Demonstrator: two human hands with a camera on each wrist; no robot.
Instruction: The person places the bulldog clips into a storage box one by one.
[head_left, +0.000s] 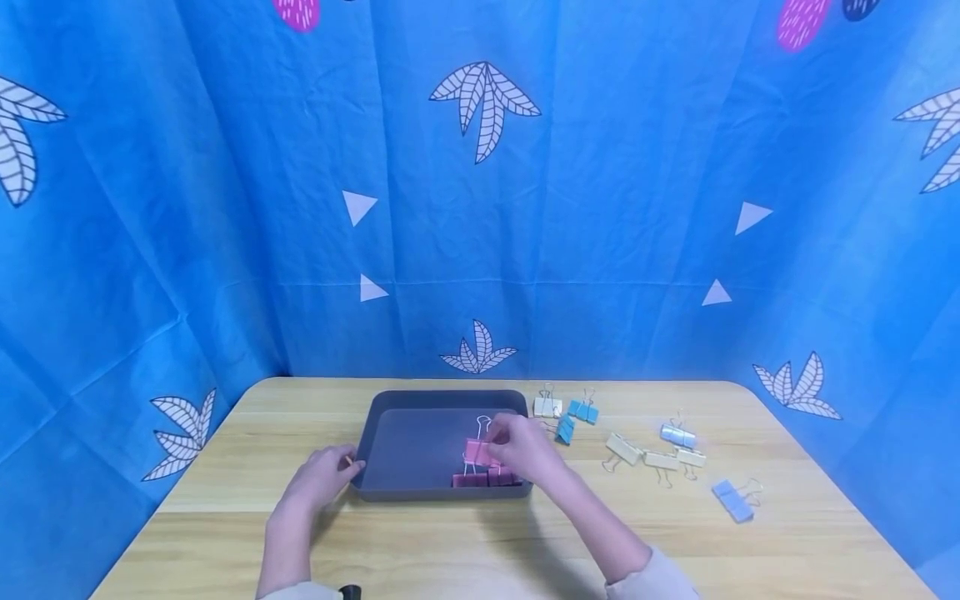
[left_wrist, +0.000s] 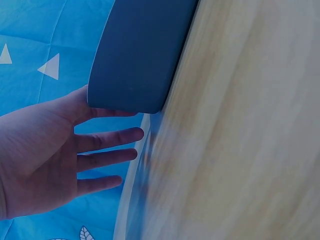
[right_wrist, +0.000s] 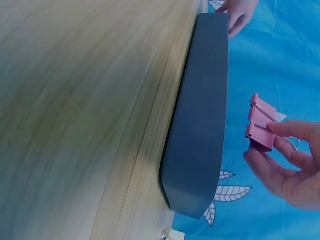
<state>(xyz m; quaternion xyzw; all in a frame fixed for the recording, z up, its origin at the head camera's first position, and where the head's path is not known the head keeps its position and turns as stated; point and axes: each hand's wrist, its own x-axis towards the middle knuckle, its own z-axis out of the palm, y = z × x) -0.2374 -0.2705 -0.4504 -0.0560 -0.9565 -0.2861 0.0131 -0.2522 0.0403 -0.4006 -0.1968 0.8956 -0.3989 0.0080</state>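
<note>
- Left hand (head_left: 318,479): at the tray's left end, near the front corner. Its thumb laps the rim and the forefinger lies along the outer end wall, so it seems to pinch the wall, though the thumb tip is hidden in the left wrist view. The other three fingers are straight and spread.
- Tray (head_left: 420,442): between the hands, long side running left to right.
- Dark pink clips (head_left: 470,481): inside the tray, against the front wall toward its right corner.
- Pink clip (head_left: 478,452): held above the rim, over the tray's right part, just behind and above the dark pink clips. Its long axis runs roughly along the tray's long side. The right hand is far nearer to it than the left.
- Right hand (head_left: 525,446): pinches the pink clip by its wire handles, reaching in from the right, forearm slanting forward and leftward over the table.
- Blue clips (head_left: 583,412): just right of the tray.
- Pale yellow clips (head_left: 624,449): mostly farther right.
- Light blue clips (head_left: 733,501): well apart from the tray.
</note>
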